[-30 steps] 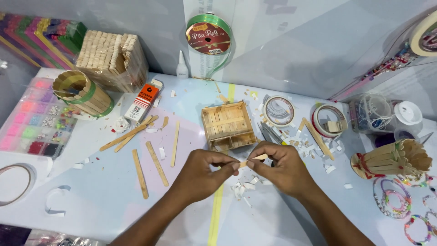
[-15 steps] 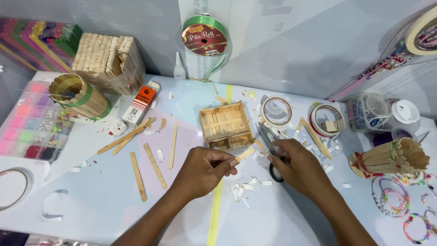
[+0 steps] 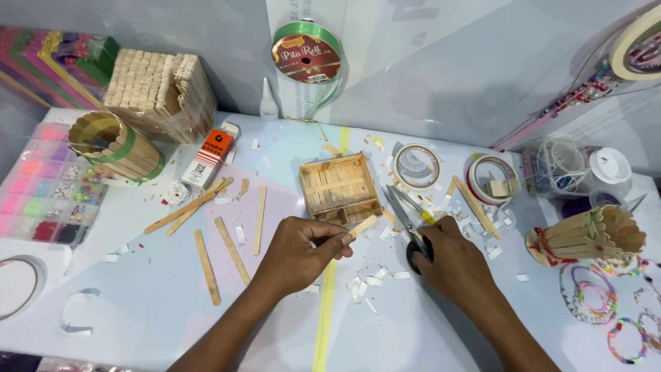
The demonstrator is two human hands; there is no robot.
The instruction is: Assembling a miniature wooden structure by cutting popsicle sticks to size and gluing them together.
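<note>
Left hand (image 3: 297,253) pinches a short wooden stick (image 3: 362,226) beside the small stick box (image 3: 340,188); right hand (image 3: 451,263) closes over scissors (image 3: 409,219) on the table. Trimming seems underway; lifting the scissors to the stick likely follows.

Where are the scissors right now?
In the head view, the scissors lie right of centre on the table, under the right hand, beside the small wooden stick box.

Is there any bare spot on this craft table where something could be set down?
Barest: the near table between the loose sticks and the left hand; another patch near the right hand. Crowded: around the stick box, scissors and tape rolls, amid paper scraps.
</note>
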